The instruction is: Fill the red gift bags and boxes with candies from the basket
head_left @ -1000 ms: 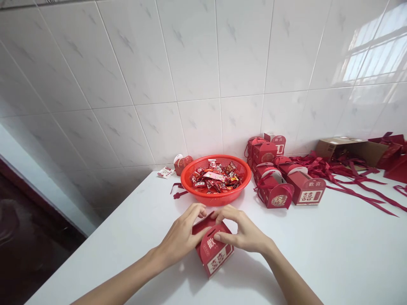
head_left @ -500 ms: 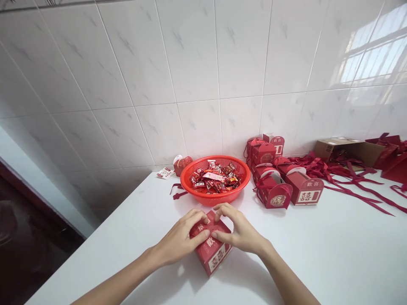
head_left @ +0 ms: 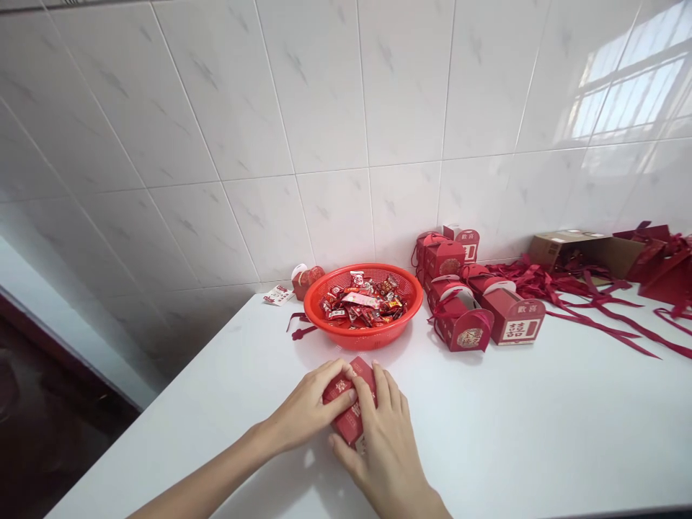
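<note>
A small red gift box (head_left: 349,414) with pale lettering lies on the white table, partly covered by both hands. My left hand (head_left: 316,400) grips its left side and top, with thumb and fingers curved over the lid. Across the box's right side and near edge, my right hand (head_left: 381,440) is wrapped, its thumb at the front left and its fingers over the top. Just beyond the hands stands a red plastic basket (head_left: 362,337) filled with wrapped candies (head_left: 365,301).
Several red boxes (head_left: 516,317) are grouped right of the basket. Farther right are dark red ribbons (head_left: 584,310) and an open cardboard box (head_left: 546,252). A card (head_left: 278,295) and a small red item (head_left: 309,282) sit at the back left, before the tiled wall.
My right hand has moved from pinching at the top centre to wrapping around the box's right side. My left hand stays on the box. The view has shifted slightly.
</note>
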Available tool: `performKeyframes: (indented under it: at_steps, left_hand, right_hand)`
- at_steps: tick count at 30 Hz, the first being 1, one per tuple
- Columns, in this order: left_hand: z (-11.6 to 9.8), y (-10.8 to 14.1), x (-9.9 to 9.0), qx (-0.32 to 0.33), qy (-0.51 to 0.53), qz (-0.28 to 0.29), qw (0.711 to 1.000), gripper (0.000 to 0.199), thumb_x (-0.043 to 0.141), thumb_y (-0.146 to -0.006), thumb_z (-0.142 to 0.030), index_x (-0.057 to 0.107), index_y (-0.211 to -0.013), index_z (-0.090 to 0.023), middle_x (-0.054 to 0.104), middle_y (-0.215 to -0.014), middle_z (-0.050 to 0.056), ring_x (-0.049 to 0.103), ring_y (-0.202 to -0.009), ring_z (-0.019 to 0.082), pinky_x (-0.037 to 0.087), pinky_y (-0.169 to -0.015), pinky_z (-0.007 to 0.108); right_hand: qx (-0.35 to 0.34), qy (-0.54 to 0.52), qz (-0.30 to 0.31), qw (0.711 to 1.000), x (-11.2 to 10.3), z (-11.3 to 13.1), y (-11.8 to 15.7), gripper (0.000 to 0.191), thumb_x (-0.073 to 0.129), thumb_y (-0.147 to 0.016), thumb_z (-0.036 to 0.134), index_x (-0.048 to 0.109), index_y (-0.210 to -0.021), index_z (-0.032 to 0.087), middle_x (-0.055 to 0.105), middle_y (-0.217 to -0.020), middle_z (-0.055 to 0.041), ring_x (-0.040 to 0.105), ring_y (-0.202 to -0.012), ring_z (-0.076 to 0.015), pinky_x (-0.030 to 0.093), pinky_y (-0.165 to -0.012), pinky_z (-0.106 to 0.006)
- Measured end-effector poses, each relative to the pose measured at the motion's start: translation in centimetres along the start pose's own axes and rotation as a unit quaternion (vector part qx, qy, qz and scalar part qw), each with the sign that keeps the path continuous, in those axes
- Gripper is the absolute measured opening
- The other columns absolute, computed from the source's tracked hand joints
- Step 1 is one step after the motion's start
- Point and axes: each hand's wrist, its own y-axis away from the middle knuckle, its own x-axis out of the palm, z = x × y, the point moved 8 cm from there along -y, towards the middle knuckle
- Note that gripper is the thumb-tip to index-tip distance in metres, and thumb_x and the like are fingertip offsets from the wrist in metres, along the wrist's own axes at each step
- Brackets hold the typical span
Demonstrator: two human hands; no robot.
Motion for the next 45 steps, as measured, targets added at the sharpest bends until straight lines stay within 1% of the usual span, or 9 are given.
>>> performKeyframes:
  at_steps: [5, 9, 13, 18, 22, 27, 33, 40, 45]
  left_hand:
    - [-0.2, 0.1, 0.0, 0.01, 0.008, 0.012, 1.0, 0.028, 0.05, -0.095, -0.045, 0.061, -0.098, -0.019, 0.068, -0.097, 0.003, 0.061, -0.087, 0.019, 0.05, -0.08, 0.03]
    - [-0.9, 0.4, 0.0, 0.038, 0.037, 0.041, 0.998, 0.034, 0.045, -0.099, -0.045, 0.064, -0.118, -0.024, 0.065, -0.122, 0.006, 0.06, -0.111, 0.022, 0.047, -0.098, 0.033]
    - [-0.8, 0.5, -0.2, 0.037, 0.036, 0.041, 0.998, 0.038, 0.046, -0.099, -0.047, 0.062, -0.128, -0.027, 0.06, -0.132, 0.007, 0.058, -0.118, 0.023, 0.047, -0.103, 0.035]
    - [-0.3, 0.6, 0.8, 0.028, 0.003, 0.088, 0.996, 0.037, 0.044, -0.099, -0.049, 0.065, -0.119, -0.025, 0.059, -0.127, 0.008, 0.06, -0.109, 0.022, 0.048, -0.1, 0.036]
    - [-0.1, 0.9, 1.6, 0.028, -0.027, 0.128, 0.991, 0.038, 0.041, -0.1, -0.049, 0.064, -0.12, -0.026, 0.056, -0.129, 0.008, 0.058, -0.112, 0.023, 0.044, -0.103, 0.038]
    - [0.1, 1.1, 1.6, 0.024, -0.042, 0.133, 0.99, 0.039, 0.041, -0.1, -0.05, 0.062, -0.122, -0.026, 0.054, -0.13, 0.009, 0.059, -0.113, 0.023, 0.044, -0.103, 0.037]
    - [0.5, 1.1, 1.6, 0.022, -0.037, 0.137, 0.99, 0.036, 0.044, -0.099, -0.047, 0.063, -0.122, -0.026, 0.055, -0.133, 0.009, 0.061, -0.113, 0.023, 0.045, -0.103, 0.037]
    - [0.8, 1.3, 1.7, 0.016, -0.042, 0.138, 0.989, 0.038, 0.046, -0.098, -0.049, 0.066, -0.121, -0.026, 0.055, -0.137, 0.01, 0.061, -0.115, 0.024, 0.047, -0.1, 0.037]
    - [1.0, 1.4, 1.9, 0.007, -0.063, 0.155, 0.986, 0.038, 0.046, -0.098, -0.048, 0.065, -0.122, -0.026, 0.053, -0.14, 0.01, 0.057, -0.122, 0.026, 0.047, -0.1, 0.037]
  right_hand:
    - [0.015, -0.05, 0.005, 0.999, -0.6, -0.1, -0.8, 0.069, 0.066, -0.073, 0.019, 0.049, -0.14, 0.02, 0.052, -0.138, -0.0175, 0.053, -0.12, -0.0368, 0.049, -0.096, -0.055]
    - [0.004, -0.078, -0.016, 0.997, -2.5, -1.5, -0.7, 0.066, 0.068, -0.069, 0.019, 0.053, -0.132, 0.026, 0.054, -0.131, -0.0149, 0.056, -0.112, -0.0358, 0.05, -0.092, -0.053]
    - [0.007, -0.032, -0.09, 0.995, -6.3, -5.5, 0.0, 0.068, 0.071, -0.07, 0.023, 0.051, -0.135, 0.028, 0.053, -0.132, -0.0138, 0.054, -0.115, -0.036, 0.048, -0.095, -0.054]
    - [0.053, 0.079, -0.157, 0.983, -10.8, -11.8, 0.2, 0.057, 0.068, -0.077, 0.039, 0.055, -0.13, 0.023, 0.056, -0.129, -0.0144, 0.054, -0.113, -0.0356, 0.047, -0.095, -0.055]
    - [0.087, 0.138, -0.18, 0.97, -12.2, -15.7, -0.6, 0.055, 0.065, -0.076, 0.044, 0.058, -0.126, 0.021, 0.059, -0.121, -0.0144, 0.055, -0.111, -0.0353, 0.047, -0.093, -0.052]
    - [0.127, 0.189, -0.2, 0.953, -13.0, -19.2, -1.7, 0.053, 0.06, -0.076, 0.048, 0.061, -0.122, 0.021, 0.06, -0.117, -0.0143, 0.057, -0.105, -0.0345, 0.048, -0.087, -0.048]
    - [0.131, 0.211, -0.188, 0.95, -14.3, -21.1, -1.9, 0.055, 0.059, -0.076, 0.051, 0.062, -0.12, 0.019, 0.062, -0.115, -0.0153, 0.058, -0.104, -0.0349, 0.048, -0.086, -0.048]
    - [0.139, 0.22, -0.197, 0.945, -16.0, -22.1, -0.4, 0.056, 0.06, -0.074, 0.053, 0.063, -0.12, 0.021, 0.064, -0.111, -0.0139, 0.059, -0.102, -0.0357, 0.048, -0.084, -0.048]
    - [0.143, 0.201, -0.185, 0.951, -15.5, -22.7, -1.0, 0.059, 0.06, -0.077, 0.055, 0.061, -0.123, 0.019, 0.062, -0.119, -0.0164, 0.057, -0.109, -0.0371, 0.049, -0.088, -0.05]
